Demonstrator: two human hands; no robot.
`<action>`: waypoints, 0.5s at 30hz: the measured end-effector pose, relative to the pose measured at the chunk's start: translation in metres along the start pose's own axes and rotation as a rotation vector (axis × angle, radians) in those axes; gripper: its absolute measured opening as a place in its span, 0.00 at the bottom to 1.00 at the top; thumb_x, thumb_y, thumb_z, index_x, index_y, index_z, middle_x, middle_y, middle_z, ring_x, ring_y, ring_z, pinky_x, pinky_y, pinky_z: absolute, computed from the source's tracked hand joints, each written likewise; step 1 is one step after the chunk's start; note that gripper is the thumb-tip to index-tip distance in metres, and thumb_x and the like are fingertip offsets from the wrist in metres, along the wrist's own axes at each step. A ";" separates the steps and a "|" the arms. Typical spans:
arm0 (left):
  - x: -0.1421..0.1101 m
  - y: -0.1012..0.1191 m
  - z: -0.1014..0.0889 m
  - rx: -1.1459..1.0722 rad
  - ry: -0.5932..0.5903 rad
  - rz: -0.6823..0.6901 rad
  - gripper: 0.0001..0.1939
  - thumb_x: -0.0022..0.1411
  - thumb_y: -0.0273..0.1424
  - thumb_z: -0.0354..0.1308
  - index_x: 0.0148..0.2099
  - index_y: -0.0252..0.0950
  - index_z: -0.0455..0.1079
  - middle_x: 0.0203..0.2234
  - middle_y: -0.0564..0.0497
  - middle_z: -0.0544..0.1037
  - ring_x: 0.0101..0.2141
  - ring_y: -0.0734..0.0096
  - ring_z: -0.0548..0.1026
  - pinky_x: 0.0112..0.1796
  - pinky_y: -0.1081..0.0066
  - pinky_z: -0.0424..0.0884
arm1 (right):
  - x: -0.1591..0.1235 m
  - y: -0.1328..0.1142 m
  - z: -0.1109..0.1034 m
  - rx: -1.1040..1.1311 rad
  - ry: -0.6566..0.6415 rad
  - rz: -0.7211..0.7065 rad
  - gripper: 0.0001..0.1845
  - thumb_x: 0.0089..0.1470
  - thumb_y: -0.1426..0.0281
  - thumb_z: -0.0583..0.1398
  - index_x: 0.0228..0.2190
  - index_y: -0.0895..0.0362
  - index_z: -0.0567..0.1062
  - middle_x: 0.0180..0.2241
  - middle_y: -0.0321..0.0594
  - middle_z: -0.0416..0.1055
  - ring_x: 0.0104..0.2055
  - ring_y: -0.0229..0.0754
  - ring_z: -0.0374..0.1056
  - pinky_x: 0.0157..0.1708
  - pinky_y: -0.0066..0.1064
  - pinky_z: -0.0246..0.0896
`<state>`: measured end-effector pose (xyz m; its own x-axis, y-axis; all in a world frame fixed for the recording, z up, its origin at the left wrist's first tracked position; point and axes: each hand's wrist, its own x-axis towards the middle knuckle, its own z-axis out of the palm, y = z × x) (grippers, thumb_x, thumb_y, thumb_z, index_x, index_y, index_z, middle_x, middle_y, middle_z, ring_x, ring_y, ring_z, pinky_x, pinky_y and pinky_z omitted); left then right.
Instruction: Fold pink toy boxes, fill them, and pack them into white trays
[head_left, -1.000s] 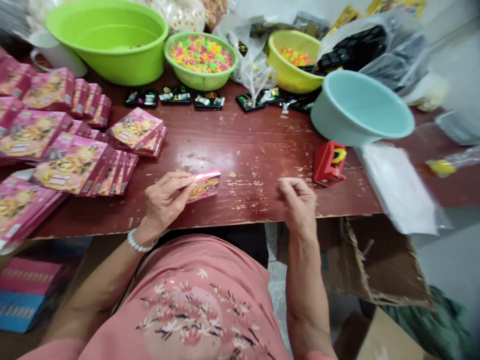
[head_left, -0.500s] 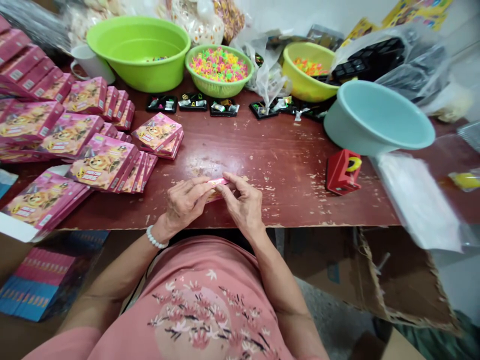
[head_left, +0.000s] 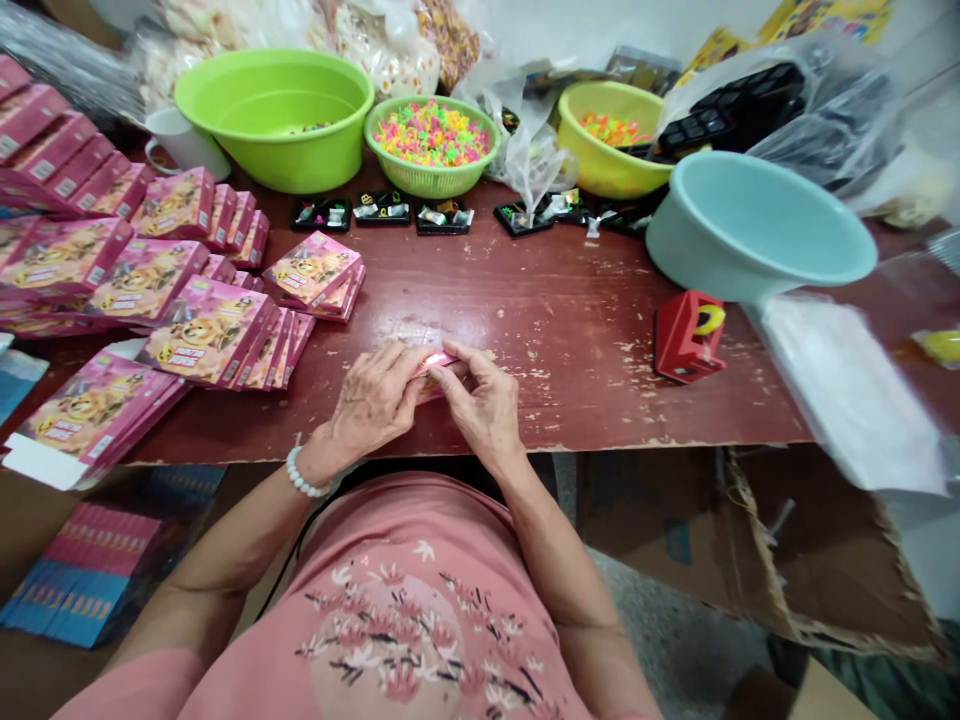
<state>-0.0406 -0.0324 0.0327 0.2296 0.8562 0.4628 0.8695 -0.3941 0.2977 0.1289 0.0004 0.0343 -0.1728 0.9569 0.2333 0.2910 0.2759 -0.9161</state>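
Note:
Between my two hands, low over the table's front edge, is a small pink box (head_left: 433,364), mostly covered by my fingers. My left hand (head_left: 379,395) grips its left end, with the fingers bent over the top. At the other end my right hand (head_left: 480,400) pinches the box between thumb and fingers. Only a narrow pink side with some yellow shows; the rest is hidden. A short stack of pink printed boxes (head_left: 315,270) lies on the table to the left, beyond my left hand.
Many pink boxes (head_left: 202,330) are piled on the left. Along the back stand a green basin (head_left: 277,150), a basket of colourful small pieces (head_left: 431,178), black trays (head_left: 382,208) and a yellow basin (head_left: 611,180). To the right are a blue basin (head_left: 750,240), a red tape dispenser (head_left: 675,340) and plastic bags (head_left: 855,390).
My left hand has turned so its back faces up more and its fingers lie further over the box. My right hand keeps its pinch. The view has shifted slightly.

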 end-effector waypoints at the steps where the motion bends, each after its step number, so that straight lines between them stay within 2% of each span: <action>1: 0.002 -0.001 -0.001 -0.055 -0.020 -0.022 0.15 0.72 0.28 0.50 0.56 0.34 0.72 0.42 0.43 0.79 0.41 0.58 0.77 0.40 0.63 0.69 | 0.000 0.001 0.000 0.001 -0.003 -0.002 0.19 0.60 0.60 0.66 0.51 0.51 0.81 0.35 0.39 0.82 0.33 0.45 0.76 0.43 0.41 0.73; 5: 0.008 -0.004 -0.006 -0.213 -0.067 -0.108 0.09 0.71 0.28 0.53 0.48 0.36 0.74 0.38 0.47 0.79 0.38 0.62 0.77 0.39 0.66 0.69 | 0.006 0.020 -0.005 -0.021 -0.038 0.035 0.27 0.57 0.55 0.68 0.56 0.49 0.77 0.27 0.33 0.77 0.28 0.42 0.70 0.37 0.37 0.69; 7: 0.009 -0.005 -0.009 -0.283 -0.084 -0.189 0.07 0.70 0.30 0.55 0.45 0.37 0.74 0.34 0.49 0.80 0.34 0.64 0.77 0.36 0.67 0.69 | 0.010 0.036 -0.010 -0.108 -0.068 0.077 0.23 0.55 0.53 0.69 0.48 0.50 0.81 0.26 0.33 0.72 0.29 0.42 0.68 0.36 0.37 0.67; 9: 0.008 -0.007 -0.009 -0.371 -0.051 -0.312 0.06 0.68 0.32 0.59 0.43 0.37 0.74 0.31 0.51 0.79 0.31 0.68 0.75 0.34 0.68 0.69 | 0.013 0.051 -0.014 -0.208 -0.077 0.104 0.18 0.53 0.51 0.68 0.36 0.52 0.82 0.29 0.37 0.72 0.34 0.45 0.69 0.38 0.38 0.66; 10: 0.007 -0.009 -0.007 -0.439 -0.017 -0.393 0.06 0.66 0.34 0.61 0.42 0.38 0.74 0.30 0.52 0.78 0.29 0.69 0.74 0.32 0.69 0.70 | 0.013 0.056 -0.016 -0.226 -0.077 0.112 0.18 0.53 0.51 0.68 0.34 0.52 0.82 0.32 0.40 0.73 0.37 0.47 0.70 0.39 0.39 0.66; 12: 0.006 -0.012 -0.002 -0.675 0.076 -0.592 0.10 0.62 0.39 0.64 0.40 0.38 0.71 0.28 0.55 0.77 0.26 0.71 0.74 0.28 0.71 0.71 | 0.010 0.061 -0.015 -0.128 -0.098 0.145 0.18 0.53 0.51 0.68 0.37 0.52 0.80 0.38 0.42 0.75 0.39 0.47 0.71 0.41 0.40 0.68; 15: 0.004 -0.016 0.008 -1.168 0.212 -0.880 0.23 0.54 0.45 0.71 0.42 0.39 0.66 0.31 0.55 0.77 0.24 0.71 0.77 0.23 0.69 0.76 | 0.005 0.055 -0.004 0.249 -0.217 0.304 0.23 0.55 0.50 0.67 0.45 0.51 0.75 0.43 0.41 0.77 0.38 0.44 0.73 0.36 0.35 0.71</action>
<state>-0.0502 -0.0205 0.0230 -0.3294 0.9339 -0.1390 -0.1685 0.0867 0.9819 0.1476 0.0206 -0.0135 -0.3156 0.9427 -0.1080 0.1285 -0.0703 -0.9892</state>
